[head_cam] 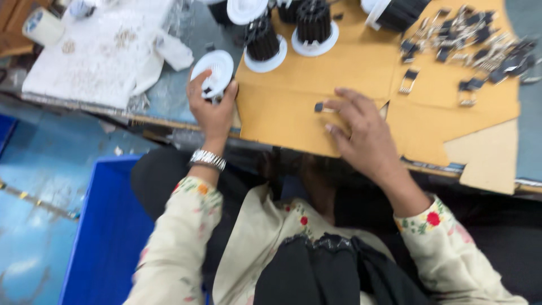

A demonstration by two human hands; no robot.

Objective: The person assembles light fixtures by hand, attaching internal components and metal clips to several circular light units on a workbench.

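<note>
My left hand [210,107] grips a round white lamp housing [213,72] by its rim at the near edge of the bench. My right hand [361,130] lies on the brown cardboard sheet [282,113], its fingertips touching a small dark clip [319,107]. A wristwatch [208,159] sits on my left wrist. Two assembled housings with black finned heat sinks [264,45] [314,25] stand on the cardboard just beyond my hands.
A heap of small dark metal clips [474,39] lies at the far right of the cardboard. White foam packing [96,51] and a tape roll [42,25] lie at the left. A blue plastic crate [107,226] stands on the floor by my left knee.
</note>
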